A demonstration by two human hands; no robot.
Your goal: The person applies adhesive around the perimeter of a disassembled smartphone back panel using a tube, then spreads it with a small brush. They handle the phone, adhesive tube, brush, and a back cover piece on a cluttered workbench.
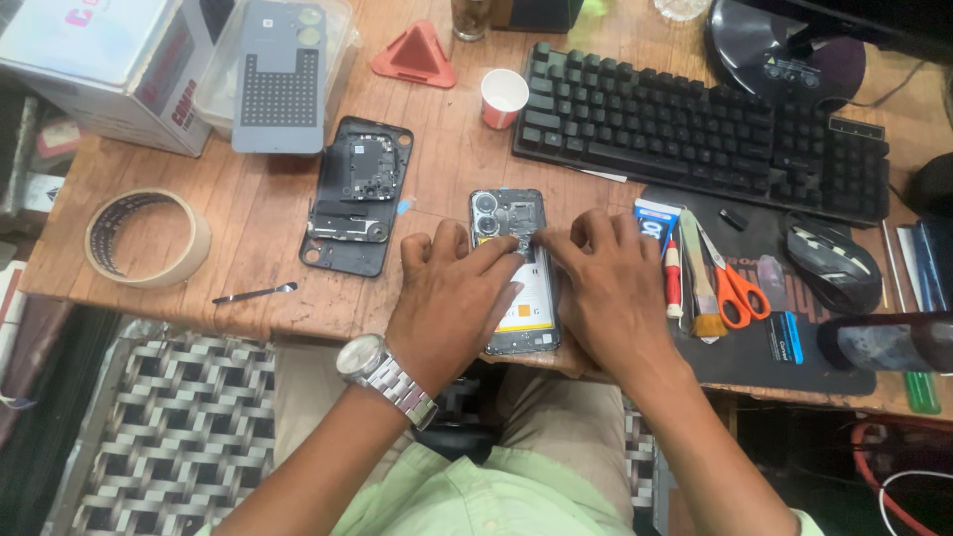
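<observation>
Your left hand [452,303] and right hand [611,293] both lie over the opened phone [511,268], fingers bent down onto it; your two index fingertips meet at a small part near the phone's upper middle, just below the camera lenses, but whether they pinch it or only press on it you cannot tell. The phone lies face down near the front edge of the wooden table [248,213], its back off and its yellow-labelled battery showing between your hands; a metal watch [382,372] sits on your left wrist.

Just left of the phone lies a black back cover [355,197] with a circuit part resting on it; further left a thin metal tool [253,294] and a roll of tape [147,238]. Above the cover a grey phone case [281,74] rests on a clear box, beside a white carton [109,65]; a red triangular stand [415,55] and a paper cup [503,97] stand nearer the middle.

Right of your right hand a dark mat [764,347] holds a red screwdriver [673,283], a brush [701,288] and orange-handled scissors [733,288]; a mouse [832,263] lies beyond, and a black keyboard [695,129] stretches behind.
</observation>
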